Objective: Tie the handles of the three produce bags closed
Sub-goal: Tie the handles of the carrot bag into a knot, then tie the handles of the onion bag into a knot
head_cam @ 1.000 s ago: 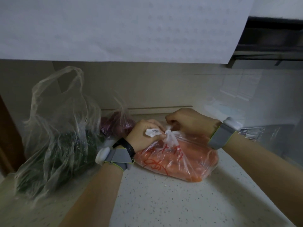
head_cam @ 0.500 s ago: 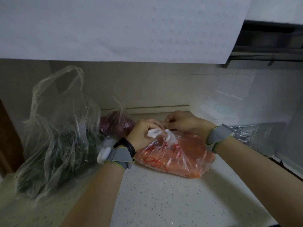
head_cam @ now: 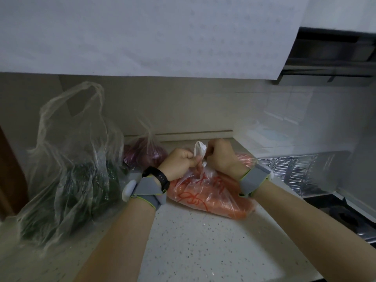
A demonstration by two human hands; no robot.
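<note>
A clear bag of orange carrots (head_cam: 211, 195) with red print lies on the speckled counter (head_cam: 203, 241). My left hand (head_cam: 179, 163) and my right hand (head_cam: 221, 157) sit close together above it, both gripping its twisted white handles (head_cam: 199, 149), which stick up between them. At the left, a large clear bag of dark green vegetables (head_cam: 67, 180) stands with its handles open and upright. Behind my left hand lies a small bag of purple produce (head_cam: 144, 153), its top drawn into a thin twisted tail.
A tiled wall rises behind the bags. A white cabinet hangs overhead. To the right are silver foil (head_cam: 295, 171) against the wall and a dark stove top (head_cam: 345, 216). A brown panel borders the far left edge.
My hands have drawn closer together and lifted the carrot bag's handles, which now stand up between them. The view has shifted slightly left.
</note>
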